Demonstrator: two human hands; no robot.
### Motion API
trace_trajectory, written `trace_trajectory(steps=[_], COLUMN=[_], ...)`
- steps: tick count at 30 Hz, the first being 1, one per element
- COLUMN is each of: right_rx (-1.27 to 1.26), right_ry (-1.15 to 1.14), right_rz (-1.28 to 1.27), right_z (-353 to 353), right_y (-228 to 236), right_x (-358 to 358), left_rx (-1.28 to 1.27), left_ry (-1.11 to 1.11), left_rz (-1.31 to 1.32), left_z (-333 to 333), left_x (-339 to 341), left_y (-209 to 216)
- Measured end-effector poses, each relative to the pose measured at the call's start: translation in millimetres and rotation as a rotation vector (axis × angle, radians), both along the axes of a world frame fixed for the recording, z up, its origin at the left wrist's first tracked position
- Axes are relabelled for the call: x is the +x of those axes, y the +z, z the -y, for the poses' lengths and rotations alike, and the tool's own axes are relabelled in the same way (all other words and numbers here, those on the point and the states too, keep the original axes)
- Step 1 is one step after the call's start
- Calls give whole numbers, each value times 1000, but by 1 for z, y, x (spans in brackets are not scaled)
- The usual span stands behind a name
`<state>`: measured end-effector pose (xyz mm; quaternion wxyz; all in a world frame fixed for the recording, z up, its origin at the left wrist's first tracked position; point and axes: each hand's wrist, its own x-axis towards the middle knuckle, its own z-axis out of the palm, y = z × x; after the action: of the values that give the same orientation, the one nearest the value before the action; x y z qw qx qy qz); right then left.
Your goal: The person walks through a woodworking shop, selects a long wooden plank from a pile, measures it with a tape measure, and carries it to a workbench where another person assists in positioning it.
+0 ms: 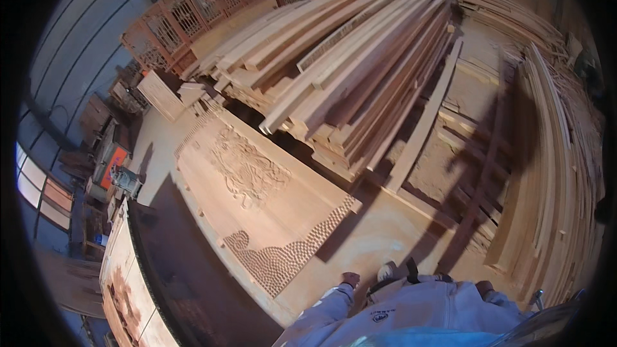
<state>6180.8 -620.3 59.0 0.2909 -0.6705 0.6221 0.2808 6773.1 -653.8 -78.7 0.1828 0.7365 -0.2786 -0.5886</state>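
My left hand (350,279) hangs low at the end of a pale sleeve, its fingers curled in, with nothing seen in them. It is nearest to the lower corner of a large carved wooden panel (257,218), but apart from it. The panel lies flat, with a raised relief (247,167) in its far half and a band of small rounded bumps (283,260) along its near end. At the right side of my jacket, a small dark shape (485,289) seems to be my right hand; its fingers cannot be made out.
Beyond the panel rises a big stack of long timbers (360,58). Boards (546,173) stand along the right, beside a low timber frame (418,154) on the floor. A pale-topped bench (125,276) is at the left. Openwork wooden panels (186,16) stand at the back.
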Motion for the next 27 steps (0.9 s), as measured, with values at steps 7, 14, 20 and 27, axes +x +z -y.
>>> trace_trajectory(steps=[7,14,20,27], right_rx=[-63,-9,-73,-191], right_ry=[-670,-1130,-814,-1307], right_rz=[509,607,266,436], right_z=[16,-33,-91,-195], right_y=[65,-16,-3,24], right_x=[71,49,29,31], left_rx=[30,110,415,140], left_ry=[-51,-187,-53,-411], left_rz=[-7,-54,-619,-119], left_z=[28,41,48,67], left_x=[10,-13,5,-60], left_y=[1,15,-34,18])
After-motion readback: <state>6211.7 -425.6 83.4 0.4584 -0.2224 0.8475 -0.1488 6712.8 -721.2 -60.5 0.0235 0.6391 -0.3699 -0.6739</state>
